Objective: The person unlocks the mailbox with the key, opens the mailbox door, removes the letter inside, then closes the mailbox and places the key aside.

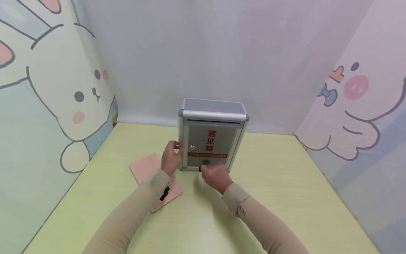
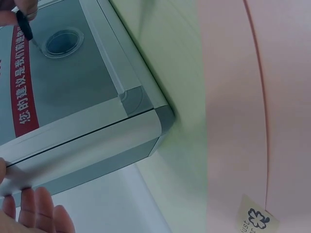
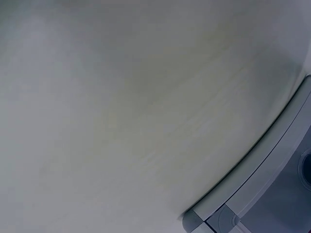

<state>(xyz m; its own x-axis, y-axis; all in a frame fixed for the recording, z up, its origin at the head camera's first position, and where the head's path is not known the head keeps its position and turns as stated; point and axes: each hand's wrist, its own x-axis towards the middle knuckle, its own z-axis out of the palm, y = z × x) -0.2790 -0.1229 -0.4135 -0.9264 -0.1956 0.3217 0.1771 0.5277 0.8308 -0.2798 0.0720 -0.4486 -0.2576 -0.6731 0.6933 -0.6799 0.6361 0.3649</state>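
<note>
A grey, silver-framed suggestion box with red characters stands upright on the table. My left hand holds its left side, thumb by the front edge; in the left wrist view, the fingers of that hand lie along the side panel. A small lock sits on the front panel's left. My right hand is before the box's lower front, pinching a small key with a black head and thin metal tip. The tip is near a round opening in the panel. The right wrist view does not show the right hand.
Pink envelopes lie on the table left of the box, partly under my left arm; one has a clover sticker. A small black item shows by the left sleeve. Printed cloth walls enclose the pale yellow table.
</note>
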